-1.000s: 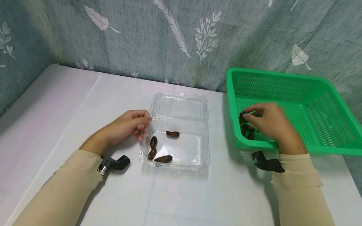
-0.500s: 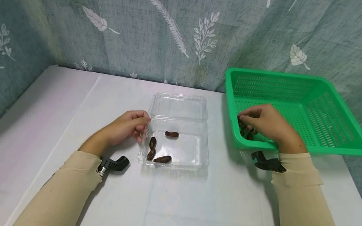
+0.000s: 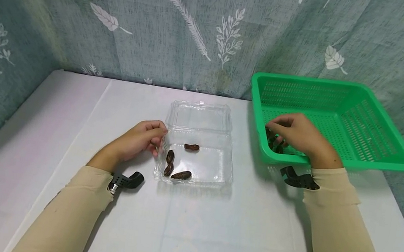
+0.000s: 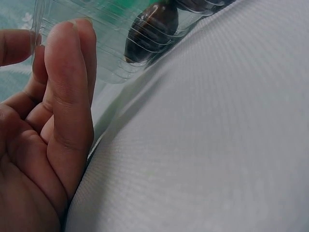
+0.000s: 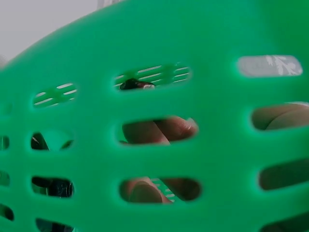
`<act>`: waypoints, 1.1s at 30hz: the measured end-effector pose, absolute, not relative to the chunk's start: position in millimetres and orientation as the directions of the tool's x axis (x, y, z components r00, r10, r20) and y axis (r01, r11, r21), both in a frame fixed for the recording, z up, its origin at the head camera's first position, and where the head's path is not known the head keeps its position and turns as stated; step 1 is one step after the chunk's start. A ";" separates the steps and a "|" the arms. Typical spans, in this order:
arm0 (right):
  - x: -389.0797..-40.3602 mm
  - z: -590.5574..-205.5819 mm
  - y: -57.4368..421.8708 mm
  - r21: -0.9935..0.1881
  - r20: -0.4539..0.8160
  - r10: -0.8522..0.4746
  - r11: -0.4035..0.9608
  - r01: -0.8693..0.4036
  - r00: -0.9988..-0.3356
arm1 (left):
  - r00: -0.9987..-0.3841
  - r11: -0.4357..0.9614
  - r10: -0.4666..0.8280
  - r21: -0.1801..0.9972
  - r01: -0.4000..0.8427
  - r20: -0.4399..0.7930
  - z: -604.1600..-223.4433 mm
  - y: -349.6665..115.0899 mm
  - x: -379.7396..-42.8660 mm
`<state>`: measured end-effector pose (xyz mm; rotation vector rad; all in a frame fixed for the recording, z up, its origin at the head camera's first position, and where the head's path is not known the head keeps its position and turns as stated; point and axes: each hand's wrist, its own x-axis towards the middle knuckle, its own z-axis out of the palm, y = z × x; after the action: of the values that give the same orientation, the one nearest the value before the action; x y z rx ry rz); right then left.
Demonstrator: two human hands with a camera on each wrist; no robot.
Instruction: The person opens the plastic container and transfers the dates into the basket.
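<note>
my left hand (image 3: 143,138) pinching the clear box (image 3: 213,166), four dates (image 3: 182,175) inside, my right hand (image 3: 298,132) with bent fingers by more dates (image 3: 279,149) in the green basket (image 3: 359,121), its grip I cannot tell

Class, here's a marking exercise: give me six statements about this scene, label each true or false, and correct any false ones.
1. The clear container is open, with brown pieces inside. True.
2. The brown pieces inside the clear container number six. False: there are four.
3. The right hand reaches into the green basket. True.
4. The left hand grips the green basket. False: it grips the clear container's left edge.
5. More brown pieces lie in the green basket. True.
6. The green basket stands left of the clear container. False: it stands to the right.
</note>
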<state>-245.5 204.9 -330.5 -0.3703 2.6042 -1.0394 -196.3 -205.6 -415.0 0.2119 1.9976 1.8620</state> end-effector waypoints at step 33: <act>-196.0 -295.4 163.9 -0.766 0.423 -0.215 0.434 -0.474 -0.880 | -0.910 0.096 0.372 0.983 -0.159 -0.184 -414.4 -208.2 -197.5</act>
<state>-196.0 163.9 -295.4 -0.7079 2.8753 -1.6852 -197.5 -208.2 -414.4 0.2087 1.9945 1.8690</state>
